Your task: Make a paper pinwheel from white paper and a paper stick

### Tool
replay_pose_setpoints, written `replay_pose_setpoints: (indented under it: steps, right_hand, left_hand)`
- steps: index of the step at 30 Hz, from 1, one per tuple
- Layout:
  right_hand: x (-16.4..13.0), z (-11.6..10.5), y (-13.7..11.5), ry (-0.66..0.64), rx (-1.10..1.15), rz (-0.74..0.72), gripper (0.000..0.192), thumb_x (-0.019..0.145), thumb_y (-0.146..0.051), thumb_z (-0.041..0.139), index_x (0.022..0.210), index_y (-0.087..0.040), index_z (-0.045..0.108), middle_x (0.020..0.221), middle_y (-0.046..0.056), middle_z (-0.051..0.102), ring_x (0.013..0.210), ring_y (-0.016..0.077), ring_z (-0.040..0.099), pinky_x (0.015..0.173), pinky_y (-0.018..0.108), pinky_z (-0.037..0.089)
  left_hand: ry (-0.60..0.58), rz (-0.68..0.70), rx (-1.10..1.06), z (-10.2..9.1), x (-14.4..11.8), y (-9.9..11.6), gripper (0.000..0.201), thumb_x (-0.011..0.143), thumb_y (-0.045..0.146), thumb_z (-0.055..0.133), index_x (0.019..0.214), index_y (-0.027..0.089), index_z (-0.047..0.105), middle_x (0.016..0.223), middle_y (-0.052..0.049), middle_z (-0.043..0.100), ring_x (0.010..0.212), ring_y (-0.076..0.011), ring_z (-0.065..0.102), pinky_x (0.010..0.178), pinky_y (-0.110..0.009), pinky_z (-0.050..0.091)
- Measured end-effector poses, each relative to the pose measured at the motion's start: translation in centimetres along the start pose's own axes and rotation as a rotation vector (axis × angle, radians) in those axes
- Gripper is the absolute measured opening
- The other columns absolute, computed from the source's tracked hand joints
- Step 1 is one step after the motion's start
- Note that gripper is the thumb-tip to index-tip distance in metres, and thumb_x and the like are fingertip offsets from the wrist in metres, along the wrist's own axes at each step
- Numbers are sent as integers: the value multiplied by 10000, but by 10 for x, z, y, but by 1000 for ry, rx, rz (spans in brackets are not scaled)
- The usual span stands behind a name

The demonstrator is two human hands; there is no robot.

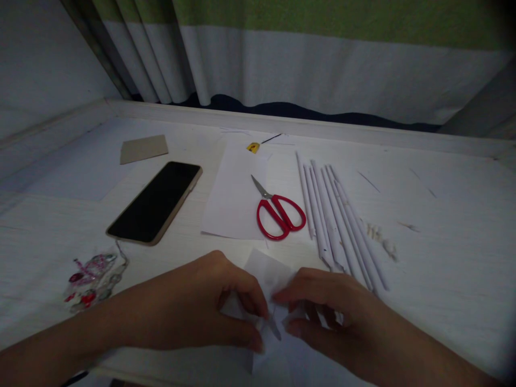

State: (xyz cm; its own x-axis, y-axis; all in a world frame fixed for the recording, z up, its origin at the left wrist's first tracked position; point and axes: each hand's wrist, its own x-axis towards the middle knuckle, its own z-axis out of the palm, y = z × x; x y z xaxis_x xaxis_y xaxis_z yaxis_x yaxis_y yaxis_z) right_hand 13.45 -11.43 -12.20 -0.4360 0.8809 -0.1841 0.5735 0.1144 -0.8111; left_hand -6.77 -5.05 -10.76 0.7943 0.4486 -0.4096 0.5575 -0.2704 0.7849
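Near the front edge of the table, both hands work on a piece of white paper [268,269]. My left hand [201,303] pinches its left side between thumb and fingers, where a small folded flap stands up. From the other side, my right hand [338,312] grips the paper with curled fingers, thumb below and index above. Motion blurs the fingertips, and the hands cover part of the paper. Just beyond lie scissors [278,212] with red handles, blades pointing away, partly over a flat white sheet [229,199].
Several rolled white paper tubes [338,220] lie at the right. On the left are a black-screened phone [157,201], a beaded charm [91,279] attached by a cord, and a grey card [144,149]. A yellow object [253,147] sits at the back, before the curtain [314,70].
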Motion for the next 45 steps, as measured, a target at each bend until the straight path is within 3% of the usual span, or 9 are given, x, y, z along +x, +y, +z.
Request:
replay_pose_setpoints:
  steps: [3,10,19,25,30,36,45]
  right_hand:
    - [0,3,0,3,23,2,174,723,-97,603,839,-216,655,701,-21,606,566,83,523,509,177,404]
    - [2,10,0,29,147,155,123,677,-93,636,728,-194,586,555,-63,538,485,71,482,432,150,349]
    - [3,8,-4,-14,165,235,97,701,-128,577,662,-166,657,499,-41,499,462,82,430,417,176,322]
    - [-1,9,-2,30,128,99,234,664,-38,524,719,-204,678,627,-14,625,530,94,519,472,173,396]
    - [-1,12,1,74,54,60,301,724,-41,495,856,-261,653,661,-42,633,554,93,547,495,180,408]
    - [-5,14,3,52,47,-58,313,764,-11,481,874,-254,645,772,-17,616,661,94,572,548,177,421]
    - [-2,13,0,127,79,0,271,726,8,500,761,-227,630,695,-28,609,596,94,540,514,183,405]
  left_hand:
    - [-7,-38,-61,1,0,-2,234,668,332,678,894,271,672,696,64,634,556,-79,486,498,-155,339]
    - [-18,-50,-159,7,5,-9,286,626,417,689,875,276,693,500,73,440,460,-72,323,412,-174,235]
    - [-22,-107,-268,10,11,-10,334,569,422,732,811,204,659,437,99,338,418,-57,291,357,-167,181]
    - [-92,-89,-258,8,10,-6,309,594,389,725,838,209,666,493,76,438,466,-68,399,406,-157,280]
    - [-81,-35,-205,9,10,-7,296,617,394,709,842,208,666,516,67,460,486,-74,425,425,-160,306]
    - [-57,-30,-199,10,10,-3,329,578,387,735,845,211,657,545,71,484,489,-68,423,425,-149,313]
    - [-40,37,-205,12,11,-8,306,636,376,702,906,236,666,597,46,553,526,-77,476,479,-158,362]
